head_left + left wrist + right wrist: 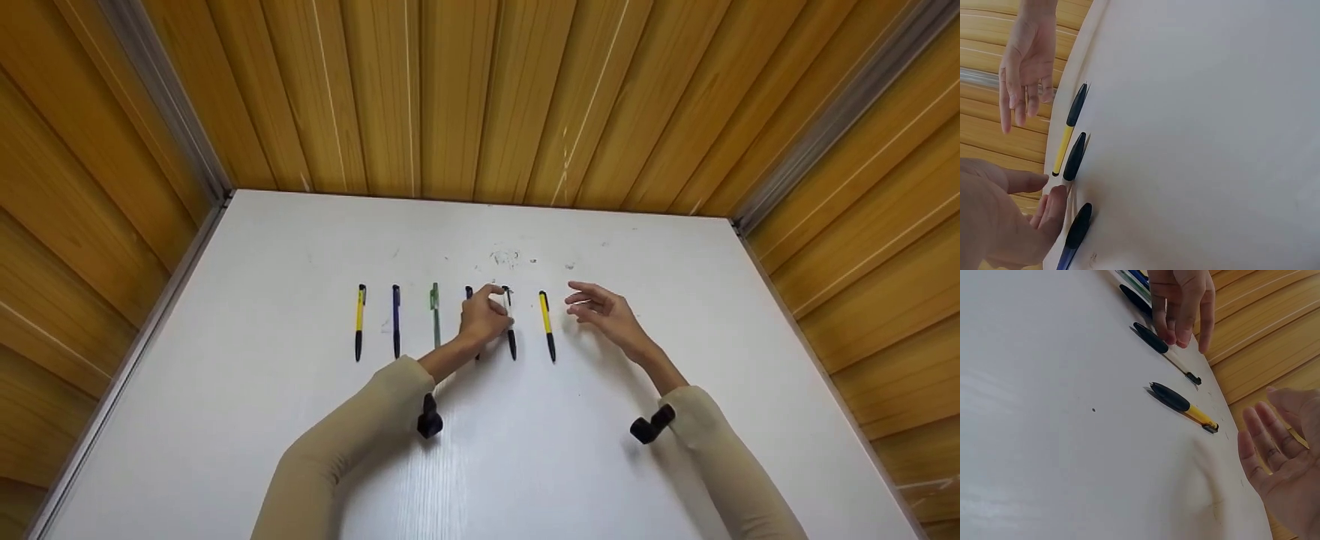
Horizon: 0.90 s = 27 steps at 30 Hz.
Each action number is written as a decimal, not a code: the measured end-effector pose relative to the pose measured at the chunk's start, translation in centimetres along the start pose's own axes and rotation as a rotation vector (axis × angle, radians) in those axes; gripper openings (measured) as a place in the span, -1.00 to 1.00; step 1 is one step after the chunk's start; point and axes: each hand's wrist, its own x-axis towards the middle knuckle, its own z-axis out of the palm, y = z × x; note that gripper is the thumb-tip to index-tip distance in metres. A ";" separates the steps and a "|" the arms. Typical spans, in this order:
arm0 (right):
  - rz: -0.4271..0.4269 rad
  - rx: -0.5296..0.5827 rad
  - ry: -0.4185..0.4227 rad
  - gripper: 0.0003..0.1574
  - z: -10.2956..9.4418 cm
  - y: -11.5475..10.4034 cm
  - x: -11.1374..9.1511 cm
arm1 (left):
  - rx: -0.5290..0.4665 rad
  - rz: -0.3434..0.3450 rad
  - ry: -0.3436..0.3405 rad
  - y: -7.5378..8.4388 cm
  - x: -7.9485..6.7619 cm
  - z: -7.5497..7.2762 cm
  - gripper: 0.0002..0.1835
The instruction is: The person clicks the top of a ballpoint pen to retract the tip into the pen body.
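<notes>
Several pens lie side by side in a row on the white table. My left hand (484, 319) hovers over the white pen (511, 346) with the black grip, its thumb and fingers apart and fingertips right by the barrel. Under that hand, a dark blue pen (469, 290) is mostly hidden. To the right lies a yellow pen (547, 319) with a black grip, between the two hands. My right hand (609, 319) is held above the table just right of this yellow pen, fingers loosely bent and nothing in them.
Left of the hands lie a green pen (436, 307), another dark blue pen (396, 315) and another yellow pen (360, 311). Dark smudges (505, 258) mark the table (555, 450) behind the row. Wood-patterned panels (450, 97) enclose the back and sides.
</notes>
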 end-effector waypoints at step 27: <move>-0.009 0.059 0.148 -0.42 -5.7 1.5 -2.0 | -0.014 0.011 -0.220 1.8 2.0 5.5 -0.35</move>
